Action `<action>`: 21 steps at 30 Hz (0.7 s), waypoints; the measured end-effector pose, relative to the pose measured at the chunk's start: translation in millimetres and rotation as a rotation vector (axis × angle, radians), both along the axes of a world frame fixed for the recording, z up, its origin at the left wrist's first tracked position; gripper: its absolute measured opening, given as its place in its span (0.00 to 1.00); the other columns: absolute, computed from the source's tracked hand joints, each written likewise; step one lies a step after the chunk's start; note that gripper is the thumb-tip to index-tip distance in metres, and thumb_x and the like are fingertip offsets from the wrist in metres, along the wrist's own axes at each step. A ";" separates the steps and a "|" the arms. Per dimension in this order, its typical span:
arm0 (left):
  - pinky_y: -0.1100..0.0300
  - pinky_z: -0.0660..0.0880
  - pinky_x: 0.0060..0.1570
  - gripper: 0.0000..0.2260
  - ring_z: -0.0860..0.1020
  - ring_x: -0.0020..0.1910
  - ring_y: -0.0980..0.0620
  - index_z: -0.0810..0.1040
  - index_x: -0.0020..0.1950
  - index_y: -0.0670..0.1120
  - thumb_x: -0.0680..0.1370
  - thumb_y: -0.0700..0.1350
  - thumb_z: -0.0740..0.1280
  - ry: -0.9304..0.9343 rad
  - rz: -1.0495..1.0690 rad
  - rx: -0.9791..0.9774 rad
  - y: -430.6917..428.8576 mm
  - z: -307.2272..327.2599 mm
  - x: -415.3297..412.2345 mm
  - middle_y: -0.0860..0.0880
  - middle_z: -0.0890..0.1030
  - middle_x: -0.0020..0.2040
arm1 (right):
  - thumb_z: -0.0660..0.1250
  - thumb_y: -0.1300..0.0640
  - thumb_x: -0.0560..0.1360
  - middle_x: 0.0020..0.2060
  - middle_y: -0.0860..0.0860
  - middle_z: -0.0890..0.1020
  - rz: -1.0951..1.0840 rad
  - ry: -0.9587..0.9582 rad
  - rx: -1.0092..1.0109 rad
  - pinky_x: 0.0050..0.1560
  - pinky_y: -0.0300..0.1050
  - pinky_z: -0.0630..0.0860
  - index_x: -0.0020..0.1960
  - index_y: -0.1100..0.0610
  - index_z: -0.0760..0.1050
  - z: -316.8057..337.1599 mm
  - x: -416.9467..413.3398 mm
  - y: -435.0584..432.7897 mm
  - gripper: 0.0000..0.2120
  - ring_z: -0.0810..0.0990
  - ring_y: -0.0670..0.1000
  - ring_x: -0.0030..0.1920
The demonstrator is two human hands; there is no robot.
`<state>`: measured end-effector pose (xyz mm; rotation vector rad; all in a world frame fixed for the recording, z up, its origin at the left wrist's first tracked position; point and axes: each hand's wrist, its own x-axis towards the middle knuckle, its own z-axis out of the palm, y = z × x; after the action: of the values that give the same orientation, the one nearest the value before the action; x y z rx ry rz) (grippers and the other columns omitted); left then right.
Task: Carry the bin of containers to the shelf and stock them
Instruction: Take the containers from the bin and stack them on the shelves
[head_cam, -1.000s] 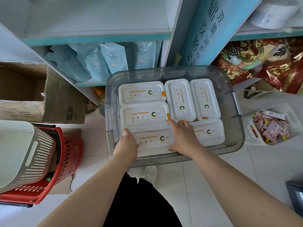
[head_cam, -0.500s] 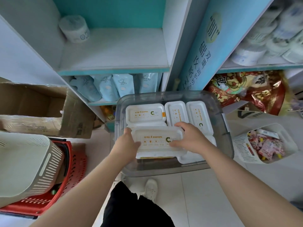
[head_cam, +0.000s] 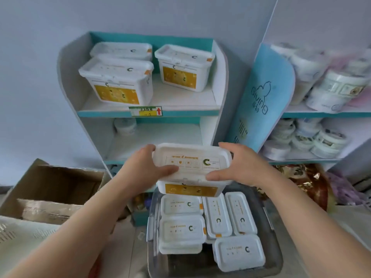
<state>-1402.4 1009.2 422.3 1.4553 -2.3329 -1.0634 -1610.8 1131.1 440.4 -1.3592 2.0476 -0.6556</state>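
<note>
A white lidded container point(head_cam: 192, 167) with a yellow label is held up in front of the shelf unit, above the bin. My left hand point(head_cam: 148, 167) grips its left end and my right hand point(head_cam: 239, 165) grips its right end, thumbs on the lid. Below, the clear grey bin point(head_cam: 271, 213) on the floor holds several more white containers point(head_cam: 182, 231). The top shelf point(head_cam: 180, 103) carries three of the same containers point(head_cam: 118, 81). The middle shelf point(head_cam: 156, 141) has one small roll at its back left.
An open cardboard box point(head_cam: 50, 189) sits at the left on the floor. A blue divider panel point(head_cam: 261, 97) separates shelves of paper rolls point(head_cam: 321, 87) at the right. Shiny snack bags point(head_cam: 305, 181) lie low at the right.
Both hands lifted one container out of the bin and raised it to the level of the middle shelf. My view tilted up, revealing the top shelf.
</note>
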 end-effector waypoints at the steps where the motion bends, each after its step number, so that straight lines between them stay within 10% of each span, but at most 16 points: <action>1: 0.61 0.74 0.40 0.30 0.78 0.45 0.54 0.71 0.64 0.50 0.67 0.57 0.76 0.028 -0.004 -0.010 -4.4 14.8 0.3 0.54 0.79 0.49 | 0.81 0.44 0.57 0.44 0.40 0.82 0.007 0.007 -0.012 0.48 0.43 0.79 0.50 0.45 0.76 12.9 -0.9 -4.4 0.25 0.81 0.42 0.47; 10: 0.65 0.71 0.35 0.22 0.77 0.40 0.60 0.80 0.49 0.49 0.61 0.54 0.80 0.175 -0.077 -0.187 -53.8 142.7 -10.9 0.57 0.79 0.41 | 0.80 0.41 0.54 0.46 0.43 0.84 -0.011 0.123 -0.195 0.45 0.42 0.80 0.52 0.48 0.79 133.4 -17.9 -48.6 0.28 0.82 0.43 0.45; 21: 0.60 0.76 0.40 0.25 0.80 0.43 0.51 0.83 0.55 0.46 0.62 0.54 0.80 0.076 -0.213 -0.273 -150.0 184.3 -54.6 0.51 0.83 0.45 | 0.81 0.48 0.60 0.37 0.38 0.77 -0.030 0.278 -0.213 0.33 0.35 0.69 0.38 0.46 0.71 181.0 -28.0 -117.3 0.19 0.76 0.38 0.39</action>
<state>-1457.0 859.2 606.6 1.0713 -2.5011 -0.7893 -1638.8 1013.8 621.4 -1.6213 2.2711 -0.7511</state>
